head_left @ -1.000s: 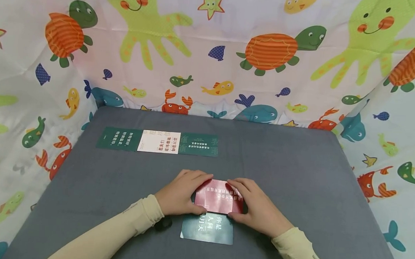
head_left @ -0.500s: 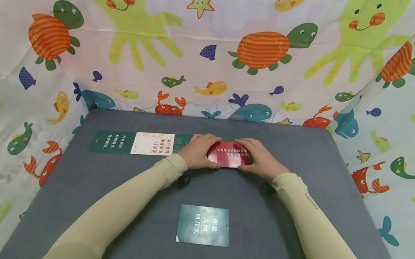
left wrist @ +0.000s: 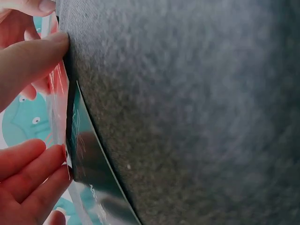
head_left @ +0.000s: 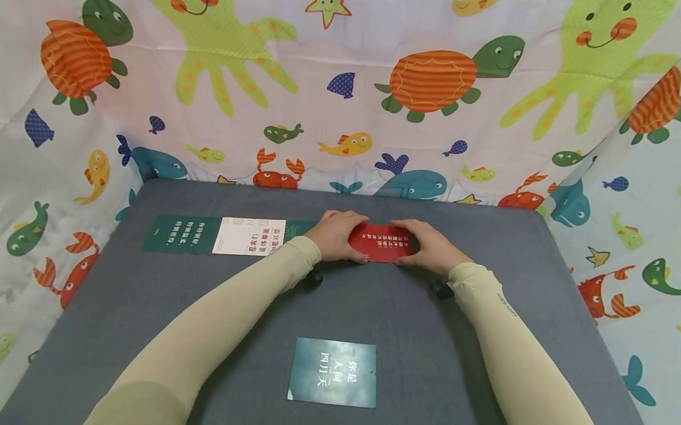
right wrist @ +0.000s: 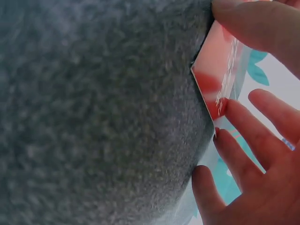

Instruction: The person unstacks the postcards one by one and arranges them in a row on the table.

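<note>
A red card [head_left: 381, 244] with white writing lies between my hands at the right end of a row of cards. My left hand [head_left: 339, 236] holds its left side, thumb on the near edge and fingers at the far edge. Likewise, my right hand [head_left: 430, 247] grips the right side by thumb and fingers. In the left wrist view the red card [left wrist: 59, 89] sits right beside a green card [left wrist: 93, 150], close over the cloth. A corner of the red card [right wrist: 211, 75] shows between thumb and fingers in the right wrist view.
The row holds a dark green card [head_left: 181, 234], a white card [head_left: 244, 236] and another green card [head_left: 298, 228], partly behind my left hand. A teal card [head_left: 333, 372] lies nearer to me on the grey cloth [head_left: 486, 224]. A sea-animal curtain [head_left: 253, 140] surrounds the table.
Both hands have carried the red card away from above the teal card, forward and slightly right, to the row's right end. The teal card is now fully uncovered.
</note>
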A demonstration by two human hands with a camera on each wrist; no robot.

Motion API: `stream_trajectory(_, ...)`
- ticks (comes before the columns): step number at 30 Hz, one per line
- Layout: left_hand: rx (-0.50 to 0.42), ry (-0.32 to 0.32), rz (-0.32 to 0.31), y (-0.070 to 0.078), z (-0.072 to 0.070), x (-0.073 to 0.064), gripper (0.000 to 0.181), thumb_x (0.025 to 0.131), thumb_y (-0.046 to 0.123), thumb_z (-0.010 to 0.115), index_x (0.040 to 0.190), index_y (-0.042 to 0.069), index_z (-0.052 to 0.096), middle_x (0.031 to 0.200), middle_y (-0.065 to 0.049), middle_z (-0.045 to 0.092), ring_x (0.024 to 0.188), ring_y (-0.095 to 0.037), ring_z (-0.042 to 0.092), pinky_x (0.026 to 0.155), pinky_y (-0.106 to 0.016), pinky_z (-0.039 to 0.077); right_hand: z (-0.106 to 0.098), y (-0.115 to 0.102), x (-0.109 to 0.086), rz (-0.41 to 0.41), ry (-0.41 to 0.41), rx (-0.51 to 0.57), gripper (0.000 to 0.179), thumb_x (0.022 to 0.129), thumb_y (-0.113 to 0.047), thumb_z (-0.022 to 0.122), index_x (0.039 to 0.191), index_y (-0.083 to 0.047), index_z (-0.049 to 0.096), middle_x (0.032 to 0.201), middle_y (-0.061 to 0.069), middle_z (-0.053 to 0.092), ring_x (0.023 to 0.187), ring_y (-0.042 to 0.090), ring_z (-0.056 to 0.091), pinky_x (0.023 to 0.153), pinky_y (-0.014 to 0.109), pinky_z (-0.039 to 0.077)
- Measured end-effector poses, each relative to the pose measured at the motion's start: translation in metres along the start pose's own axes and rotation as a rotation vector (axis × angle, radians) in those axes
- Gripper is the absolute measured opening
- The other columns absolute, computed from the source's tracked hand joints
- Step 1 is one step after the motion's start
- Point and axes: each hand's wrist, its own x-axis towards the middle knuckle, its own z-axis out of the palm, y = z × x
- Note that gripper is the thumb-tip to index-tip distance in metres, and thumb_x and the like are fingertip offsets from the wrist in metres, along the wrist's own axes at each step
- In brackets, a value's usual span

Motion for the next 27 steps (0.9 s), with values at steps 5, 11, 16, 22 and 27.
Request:
stream_trajectory(5,0.017,-0.010,-0.009,0.000,0.002,0.005,0.097,0.084,0.059,0.087,0.162,0.015,0.049,0.154,-0.002,0.061,0.141,-0.017,0.056,0.129,-0.046,0.029,-0.001,0.006,0.002,0.004,-0.001,0.007,0.088,0.088,-0.022,0.089,0.164,-0.022,0.046,0.167,0.011,0.046,0.153,0.035,0.040,0.121,0.063,0.047)
stream_trajectory(11,0.001,-0.022,-0.010,0.003,-0.001,-0.001,0.094,0.087,0.055,0.087,0.162,0.013,0.049,0.158,-0.004,0.059,0.146,-0.019,0.053,0.131,-0.046,0.028,-0.001,0.009,0.002,-0.004,-0.012,0.014,0.087,0.089,-0.024,0.089,0.164,-0.023,0.046,0.168,0.011,0.045,0.154,0.036,0.039,0.121,0.063,0.047)
stream_trajectory(16,0.010,-0.020,-0.015,0.003,-0.003,-0.004,0.091,0.088,0.054,0.086,0.162,0.015,0.050,0.159,-0.002,0.059,0.147,-0.018,0.053,0.131,-0.046,0.028,-0.002,0.007,0.002,-0.018,-0.007,0.004,0.085,0.089,-0.025,0.088,0.163,-0.023,0.047,0.167,0.011,0.045,0.153,0.037,0.039,0.118,0.064,0.049)
stream_trajectory(22,0.013,0.008,0.006,0.008,-0.006,-0.012,0.102,0.085,0.058,0.087,0.166,0.015,0.043,0.171,-0.002,0.046,0.160,-0.020,0.039,0.134,-0.049,0.025,-0.002,-0.004,-0.009,-0.044,0.063,-0.001,0.090,0.088,-0.035,0.089,0.165,-0.023,0.045,0.171,0.007,0.042,0.157,0.034,0.036,0.120,0.066,0.046)
stream_trajectory(27,-0.017,0.096,0.055,0.026,-0.020,-0.048,0.106,0.085,0.059,0.086,0.169,0.016,0.037,0.177,-0.003,0.036,0.166,-0.023,0.029,0.136,-0.053,0.024,0.006,-0.035,-0.040,-0.109,0.141,-0.053,0.095,0.087,-0.044,0.089,0.167,-0.021,0.042,0.174,0.006,0.040,0.158,0.034,0.035,0.120,0.068,0.045)
